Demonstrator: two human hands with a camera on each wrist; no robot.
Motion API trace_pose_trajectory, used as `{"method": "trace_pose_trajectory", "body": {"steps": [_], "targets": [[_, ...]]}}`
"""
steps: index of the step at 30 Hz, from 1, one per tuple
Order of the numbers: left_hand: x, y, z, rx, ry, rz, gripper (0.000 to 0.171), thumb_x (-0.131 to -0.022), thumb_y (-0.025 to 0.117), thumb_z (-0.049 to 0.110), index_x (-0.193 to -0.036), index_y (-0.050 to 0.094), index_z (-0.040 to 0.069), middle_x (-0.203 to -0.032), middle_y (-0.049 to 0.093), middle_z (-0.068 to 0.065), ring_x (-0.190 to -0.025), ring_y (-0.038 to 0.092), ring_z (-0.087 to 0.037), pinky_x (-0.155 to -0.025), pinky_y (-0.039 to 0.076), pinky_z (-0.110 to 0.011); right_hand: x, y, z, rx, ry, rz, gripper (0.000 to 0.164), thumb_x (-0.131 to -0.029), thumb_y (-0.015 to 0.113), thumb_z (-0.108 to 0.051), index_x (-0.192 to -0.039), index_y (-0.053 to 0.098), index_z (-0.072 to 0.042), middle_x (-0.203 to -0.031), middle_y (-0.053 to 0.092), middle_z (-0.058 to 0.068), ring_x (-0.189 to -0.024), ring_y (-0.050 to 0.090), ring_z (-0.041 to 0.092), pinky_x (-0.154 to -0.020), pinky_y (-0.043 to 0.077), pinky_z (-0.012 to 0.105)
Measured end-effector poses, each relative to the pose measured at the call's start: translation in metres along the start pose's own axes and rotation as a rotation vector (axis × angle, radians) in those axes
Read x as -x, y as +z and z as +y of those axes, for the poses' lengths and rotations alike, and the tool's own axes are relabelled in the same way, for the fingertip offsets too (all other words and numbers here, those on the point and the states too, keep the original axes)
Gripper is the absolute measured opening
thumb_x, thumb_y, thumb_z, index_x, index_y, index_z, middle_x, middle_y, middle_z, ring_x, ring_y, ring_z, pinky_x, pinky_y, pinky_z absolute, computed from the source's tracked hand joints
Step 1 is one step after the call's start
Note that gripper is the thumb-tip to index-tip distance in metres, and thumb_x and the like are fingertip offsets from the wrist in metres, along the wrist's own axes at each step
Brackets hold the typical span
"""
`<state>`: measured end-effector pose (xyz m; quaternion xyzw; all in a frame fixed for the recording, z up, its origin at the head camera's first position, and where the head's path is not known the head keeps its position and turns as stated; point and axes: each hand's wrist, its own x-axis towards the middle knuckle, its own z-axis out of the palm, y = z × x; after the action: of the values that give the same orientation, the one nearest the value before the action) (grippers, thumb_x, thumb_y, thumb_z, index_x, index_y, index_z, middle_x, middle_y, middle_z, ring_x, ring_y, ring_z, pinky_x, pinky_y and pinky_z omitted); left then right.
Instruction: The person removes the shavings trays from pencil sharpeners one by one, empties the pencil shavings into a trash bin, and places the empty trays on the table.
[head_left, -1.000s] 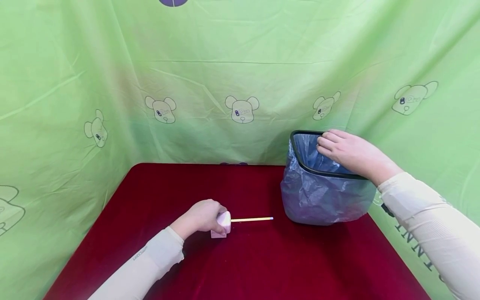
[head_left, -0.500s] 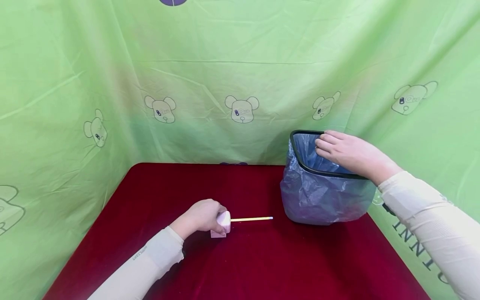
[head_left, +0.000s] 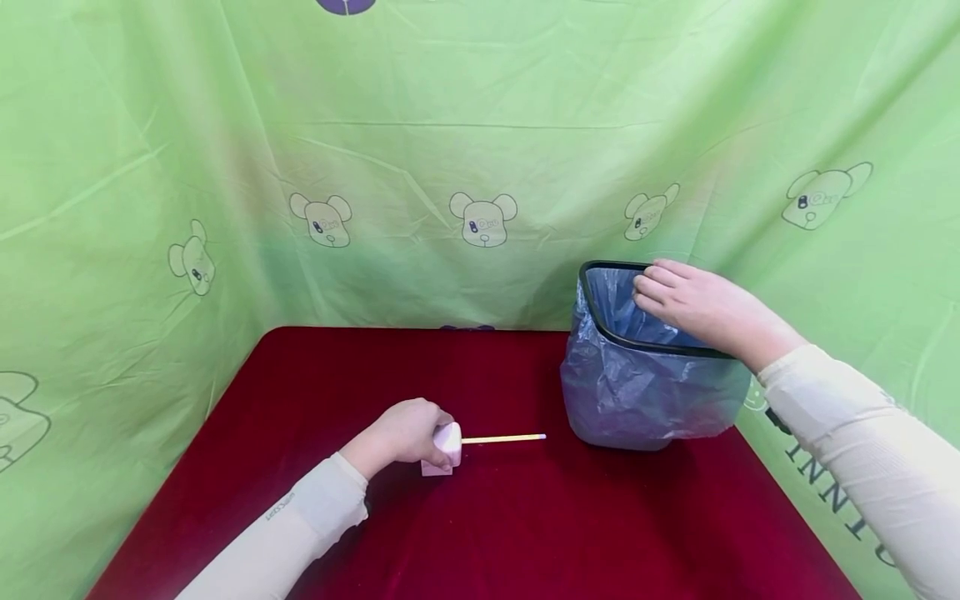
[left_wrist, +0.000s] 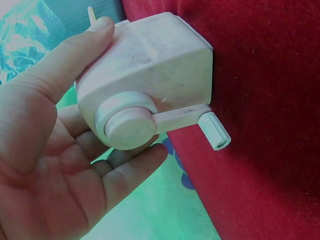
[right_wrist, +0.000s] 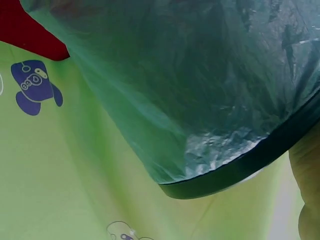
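Observation:
My left hand [head_left: 408,429] grips a pale pink hand-crank pencil sharpener [left_wrist: 150,60] just above the red table, thumb on top and fingers beneath. Its crank handle [left_wrist: 215,131] points out from the near face in the left wrist view. A yellow pencil [head_left: 502,439] sticks out of the sharpener's far side, towards the right. My right hand [head_left: 693,304] holds the black rim [head_left: 630,342] of a trash bin, fingers curled over into the opening. The right wrist view has the bin's bagged wall [right_wrist: 175,90] filling much of the frame, with part of the hand at the right edge.
The trash bin [head_left: 645,400], lined with a bluish plastic bag, stands at the right of the red table [head_left: 405,358]. Green cloth [head_left: 420,92] printed with bear heads hangs behind and on both sides.

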<state>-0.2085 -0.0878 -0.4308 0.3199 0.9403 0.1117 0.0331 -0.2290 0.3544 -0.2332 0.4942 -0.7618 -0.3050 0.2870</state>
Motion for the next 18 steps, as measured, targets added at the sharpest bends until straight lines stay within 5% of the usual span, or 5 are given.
{"method": "trace_pose_trajectory", "body": {"steps": [9, 18], "targets": [[-0.0007, 0.0015, -0.0008, 0.006, -0.007, -0.005, 0.047, -0.067, 0.093, 0.042, -0.104, 0.077, 0.018, -0.077, 0.063, 0.012, -0.07, 0.053, -0.007, -0.063, 0.046, -0.026, 0.0056, -0.0013, -0.001, -0.001, 0.074, -0.038, 0.036, -0.086, 0.05, 0.009, -0.119, 0.064, 0.007, -0.121, 0.063, 0.026, -0.114, 0.058, 0.043, -0.112, 0.04, 0.053], [-0.0019, 0.0024, -0.0008, -0.002, -0.007, -0.007, 0.047, -0.067, 0.092, 0.041, -0.104, 0.077, 0.017, -0.077, 0.063, 0.012, -0.069, 0.053, -0.007, -0.063, 0.047, -0.026, 0.0059, -0.0012, -0.0009, 0.0, 0.116, -0.005, 0.034, -0.091, 0.035, 0.003, -0.112, 0.061, 0.009, -0.111, 0.062, 0.025, -0.106, 0.057, 0.044, -0.106, 0.043, 0.053]]}}
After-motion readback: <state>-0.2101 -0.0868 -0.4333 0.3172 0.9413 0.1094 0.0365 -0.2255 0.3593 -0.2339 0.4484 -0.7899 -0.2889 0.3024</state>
